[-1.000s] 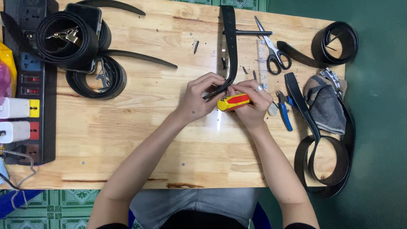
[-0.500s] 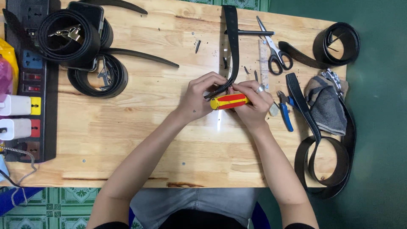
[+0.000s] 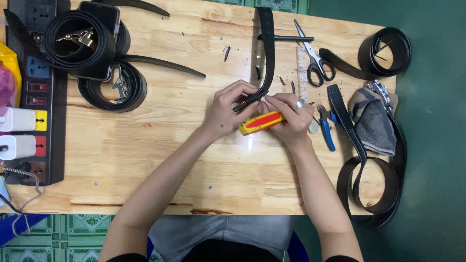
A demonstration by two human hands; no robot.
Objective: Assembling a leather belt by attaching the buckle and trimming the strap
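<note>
A black leather belt (image 3: 267,43) runs from the far table edge down to my hands at the middle of the wooden table (image 3: 160,150). My left hand (image 3: 229,109) pinches the near end of that belt. My right hand (image 3: 290,119) grips a screwdriver with a red and yellow handle (image 3: 260,122), its tip hidden between my fingers at the belt end. A ring shows on a right finger.
Coiled black belts (image 3: 82,39) lie far left beside a black power strip (image 3: 26,97) with white chargers. Scissors (image 3: 314,60), a ruler (image 3: 302,73) and blue-handled pliers (image 3: 326,128) lie right of my hands. More belts (image 3: 374,179) and a grey cloth (image 3: 374,121) crowd the right edge.
Both hands stay at the belt end; the screwdriver handle has turned slightly in my right hand. Nothing else on the table moved.
</note>
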